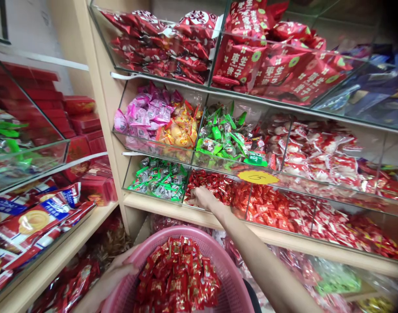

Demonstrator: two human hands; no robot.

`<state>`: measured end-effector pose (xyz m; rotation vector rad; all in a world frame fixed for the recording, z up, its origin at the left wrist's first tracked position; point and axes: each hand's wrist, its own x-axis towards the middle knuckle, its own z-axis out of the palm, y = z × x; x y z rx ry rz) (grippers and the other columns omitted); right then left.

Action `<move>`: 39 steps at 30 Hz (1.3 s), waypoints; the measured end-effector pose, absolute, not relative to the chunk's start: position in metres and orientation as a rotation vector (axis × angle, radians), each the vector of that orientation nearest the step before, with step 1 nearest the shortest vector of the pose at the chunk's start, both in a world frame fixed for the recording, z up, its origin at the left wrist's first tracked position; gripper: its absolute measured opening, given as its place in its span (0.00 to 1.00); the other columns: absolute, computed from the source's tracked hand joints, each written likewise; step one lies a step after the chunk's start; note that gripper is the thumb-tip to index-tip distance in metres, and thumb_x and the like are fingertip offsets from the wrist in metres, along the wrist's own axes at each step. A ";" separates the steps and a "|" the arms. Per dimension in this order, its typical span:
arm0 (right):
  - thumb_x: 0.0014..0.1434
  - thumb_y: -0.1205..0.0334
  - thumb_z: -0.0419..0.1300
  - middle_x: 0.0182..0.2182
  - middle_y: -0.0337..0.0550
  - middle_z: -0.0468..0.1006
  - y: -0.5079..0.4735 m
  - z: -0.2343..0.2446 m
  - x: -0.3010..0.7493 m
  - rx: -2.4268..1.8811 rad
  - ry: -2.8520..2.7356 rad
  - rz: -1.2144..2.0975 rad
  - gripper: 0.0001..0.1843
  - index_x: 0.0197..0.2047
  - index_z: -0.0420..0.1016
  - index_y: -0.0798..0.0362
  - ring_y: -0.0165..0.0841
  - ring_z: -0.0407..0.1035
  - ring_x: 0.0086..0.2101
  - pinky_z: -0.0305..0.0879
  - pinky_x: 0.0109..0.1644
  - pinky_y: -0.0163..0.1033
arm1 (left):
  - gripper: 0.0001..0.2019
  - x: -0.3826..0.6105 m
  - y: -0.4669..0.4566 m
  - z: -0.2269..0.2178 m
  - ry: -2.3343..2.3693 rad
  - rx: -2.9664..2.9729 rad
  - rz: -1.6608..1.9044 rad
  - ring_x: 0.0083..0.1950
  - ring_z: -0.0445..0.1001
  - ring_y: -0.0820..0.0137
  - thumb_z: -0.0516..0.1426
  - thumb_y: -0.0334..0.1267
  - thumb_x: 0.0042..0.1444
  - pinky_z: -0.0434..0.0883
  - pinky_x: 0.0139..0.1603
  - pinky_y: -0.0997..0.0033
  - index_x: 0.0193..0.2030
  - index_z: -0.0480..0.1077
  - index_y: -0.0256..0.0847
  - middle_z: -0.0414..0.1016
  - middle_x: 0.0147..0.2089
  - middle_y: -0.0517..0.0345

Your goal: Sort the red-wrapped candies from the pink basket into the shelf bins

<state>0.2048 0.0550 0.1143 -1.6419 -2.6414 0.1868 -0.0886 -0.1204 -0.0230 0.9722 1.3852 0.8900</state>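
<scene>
A pink plastic basket in front of me holds a heap of small red-and-gold wrapped candies. My left hand is at its left rim, somewhat blurred, with fingers gripping over the edge. Beyond the basket, my right hand reaches into a clear bin on the lower shelf, down among dark red wrapped candies. Its fingertips are partly hidden there, so I cannot see whether they hold any candy. Green-and-silver wrapped candies fill the bin to the left, and brighter red packets lie to the right.
Clear-fronted bins above hold purple packets, green packets and large red bags. A yellow oval price tag hangs on the middle bin front. Blue-and-red snack bags lie on the left shelf, beside a wooden upright.
</scene>
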 end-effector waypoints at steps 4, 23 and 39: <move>0.53 0.58 0.64 0.32 0.47 0.79 0.056 0.113 0.204 -1.627 -2.642 0.221 0.08 0.33 0.78 0.54 0.32 0.70 0.31 0.53 0.30 0.33 | 0.28 -0.086 -0.121 -0.020 1.421 0.965 0.903 0.66 0.56 0.54 0.60 0.39 0.39 0.52 0.67 0.59 0.52 0.74 0.42 0.67 0.60 0.54; 0.54 0.57 0.60 0.19 0.33 0.68 -0.003 0.164 0.257 -1.390 -2.259 0.551 0.13 0.24 0.65 0.54 0.24 0.60 0.22 0.54 0.28 0.31 | 0.39 -0.078 -0.121 0.000 1.273 0.931 0.780 0.57 0.69 0.55 0.61 0.38 0.44 0.65 0.57 0.62 0.66 0.58 0.38 0.72 0.56 0.52; 0.60 0.60 0.54 0.26 0.38 0.71 -0.126 0.068 0.282 -1.372 -2.378 0.670 0.11 0.26 0.62 0.51 0.29 0.63 0.26 0.57 0.32 0.34 | 0.39 -0.074 -0.125 0.008 1.226 0.905 0.801 0.54 0.72 0.54 0.61 0.37 0.44 0.67 0.55 0.61 0.66 0.58 0.36 0.74 0.54 0.50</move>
